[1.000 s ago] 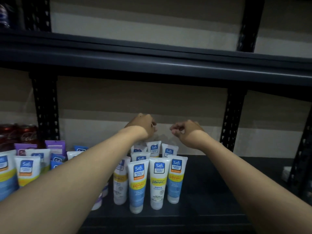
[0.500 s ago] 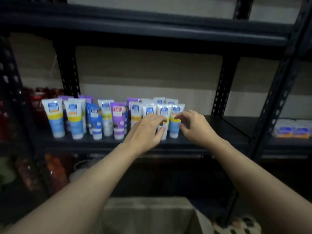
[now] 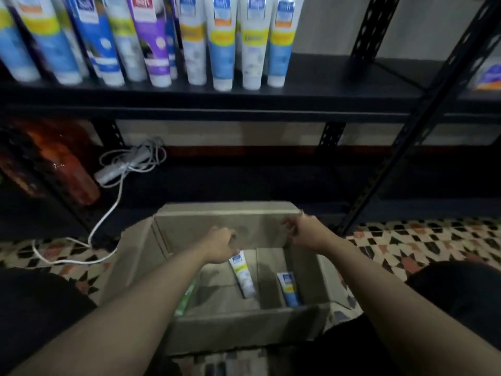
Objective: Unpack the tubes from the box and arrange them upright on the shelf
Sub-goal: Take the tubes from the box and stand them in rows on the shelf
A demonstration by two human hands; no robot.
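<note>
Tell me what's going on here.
A person is unpacking tubes. Both hands are in the open cardboard box on the floor. The left hand is right at the top of a white and yellow tube, contact unclear in the blur. The right hand holds nothing visible. A blue tube also lies in the box. Many upright tubes already stand on the shelf above.

Both forearms are bare from wrist to frame edge, ending in the left hand and right hand. Plain dark trousers cover the knees.
</note>
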